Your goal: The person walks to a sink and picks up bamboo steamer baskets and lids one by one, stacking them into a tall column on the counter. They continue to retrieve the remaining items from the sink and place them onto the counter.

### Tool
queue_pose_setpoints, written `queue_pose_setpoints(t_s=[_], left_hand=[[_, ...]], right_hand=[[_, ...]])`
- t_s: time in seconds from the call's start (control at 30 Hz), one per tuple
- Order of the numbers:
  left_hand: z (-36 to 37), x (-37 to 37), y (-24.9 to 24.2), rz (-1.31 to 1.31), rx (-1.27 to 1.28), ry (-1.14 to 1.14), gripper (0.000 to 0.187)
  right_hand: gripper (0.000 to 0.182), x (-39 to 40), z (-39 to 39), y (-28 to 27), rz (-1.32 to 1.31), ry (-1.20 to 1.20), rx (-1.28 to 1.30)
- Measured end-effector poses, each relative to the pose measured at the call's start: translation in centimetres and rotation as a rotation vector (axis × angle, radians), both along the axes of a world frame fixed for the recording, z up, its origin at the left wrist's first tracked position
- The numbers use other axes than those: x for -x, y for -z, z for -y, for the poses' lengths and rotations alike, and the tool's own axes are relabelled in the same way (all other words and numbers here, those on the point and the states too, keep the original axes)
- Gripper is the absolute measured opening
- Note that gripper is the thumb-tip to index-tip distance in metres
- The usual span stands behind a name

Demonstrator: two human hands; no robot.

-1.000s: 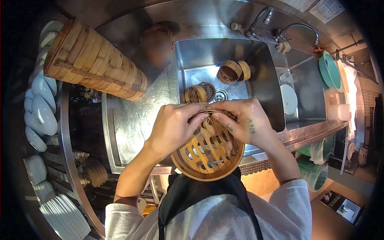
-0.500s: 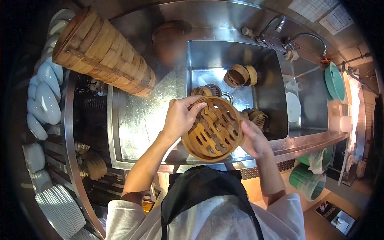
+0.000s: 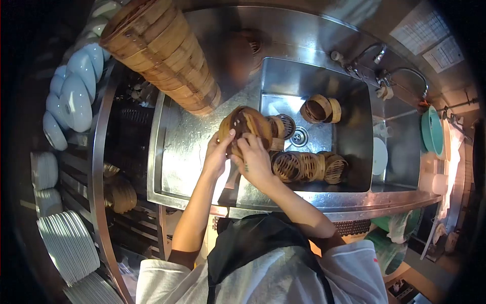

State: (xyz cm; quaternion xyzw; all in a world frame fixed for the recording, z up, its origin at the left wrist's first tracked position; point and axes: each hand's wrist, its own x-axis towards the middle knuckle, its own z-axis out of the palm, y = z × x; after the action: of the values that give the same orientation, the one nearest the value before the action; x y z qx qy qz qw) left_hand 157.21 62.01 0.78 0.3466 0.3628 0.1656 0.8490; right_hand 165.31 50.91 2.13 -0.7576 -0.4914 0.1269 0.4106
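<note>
A round bamboo steamer basket (image 3: 253, 121) is held up over the steel counter, left of the sink. My left hand (image 3: 218, 152) grips its lower left edge, thumb on the slats. My right hand (image 3: 253, 159) is at its lower side, fingers bent against it. Several small steamer baskets (image 3: 310, 166) lie on their sides along the near wall of the sink (image 3: 349, 152). Two more (image 3: 316, 109) sit toward the back of the sink, and others are beside the held one, near the drain (image 3: 298, 136).
A tall leaning stack of steamers (image 3: 167, 55) stands at the back left of the counter (image 3: 177, 147). White bowls (image 3: 76, 104) and stacked plates (image 3: 68, 245) are on the far left. Two faucets (image 3: 377, 53) and a green basin (image 3: 432, 130) are at the right.
The held steamer has moved left and turned. My right hand has come across to its lower side. The view has shifted, showing more of the baskets in the sink.
</note>
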Motion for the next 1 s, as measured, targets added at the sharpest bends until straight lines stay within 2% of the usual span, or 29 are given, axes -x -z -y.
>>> queue_pose_setpoints(t_s=[0.07,0.13,0.2,0.27,0.3,0.37,0.4,0.47,0.5,0.53,0.6,0.63,0.67,0.73,0.83,0.93,1.0], left_hand=[[-1.5,0.4,1.5,-0.113,-0.139,0.043,0.044],[-2.8,0.7,2.8,-0.084,-0.13,0.055,0.038],[-4.0,0.5,4.2,0.027,-0.022,0.086,0.038],[-4.7,-0.4,5.2,0.072,0.054,0.095,0.04],[-5.1,-1.0,5.5,0.07,0.072,0.124,0.042],[-6.0,-2.4,6.8,0.033,0.076,0.11,0.047],[-6.3,-2.9,7.1,0.037,0.075,0.114,0.047],[-6.5,-3.3,7.3,-0.627,-0.896,0.116,0.049],[-4.8,-3.4,4.8,-0.607,-1.183,-0.152,0.048],[-4.3,-3.1,4.8,-0.612,-1.187,-0.149,0.048],[-3.5,-2.6,4.4,-0.673,-0.892,-0.063,0.048],[-2.7,-2.6,4.0,-0.596,-0.827,-0.095,0.048],[-2.3,-2.7,4.0,-0.603,-0.829,-0.09,0.048],[-1.8,-3.0,4.0,-0.437,-0.839,-0.089,0.047],[-2.0,-3.4,5.0,-0.453,-0.801,-0.084,0.051],[-2.2,-3.8,6.1,-0.423,-0.77,-0.14,0.052],[-2.7,-4.1,6.8,-0.422,-0.756,-0.174,0.05]], right_hand=[[0.039,0.1,-0.6,0.7,-0.039,-0.075,0.004],[0.042,-0.7,-0.4,1.3,0.113,-0.01,-0.142],[0.053,-2.9,-0.3,2.4,0.066,0.194,-0.23],[0.056,-4.6,-0.6,6.1,-0.372,0.461,-0.101],[0.056,-5.2,-0.7,6.1,-0.371,0.463,-0.101],[0.065,-6.4,-0.8,5.7,-1.055,0.296,-0.016],[0.065,-6.7,-1.0,6.6,-1.051,0.299,-0.019],[0.068,-6.5,-1.7,10.1,-0.896,0.39,-0.03],[0.069,-6.2,-2.1,11.5,-0.836,0.424,-0.05],[0.07,-5.9,-2.6,12.2,-0.775,0.459,-0.067],[0.073,-5.5,-3.3,12.8,-0.744,0.516,-0.042],[0.074,-5.3,-3.6,12.8,-0.728,0.529,-0.027],[0.076,-5.1,-3.8,12.7,-0.712,0.542,-0.012],[0.078,-5.3,-4.0,12.4,-0.728,0.454,-0.119],[0.079,-6.1,-3.7,11.6,-0.845,0.388,-0.044],[0.08,-7.0,-3.2,10.5,-0.834,0.318,-0.024],[0.078,-7.5,-3.5,10.3,-0.815,0.397,-0.024]])
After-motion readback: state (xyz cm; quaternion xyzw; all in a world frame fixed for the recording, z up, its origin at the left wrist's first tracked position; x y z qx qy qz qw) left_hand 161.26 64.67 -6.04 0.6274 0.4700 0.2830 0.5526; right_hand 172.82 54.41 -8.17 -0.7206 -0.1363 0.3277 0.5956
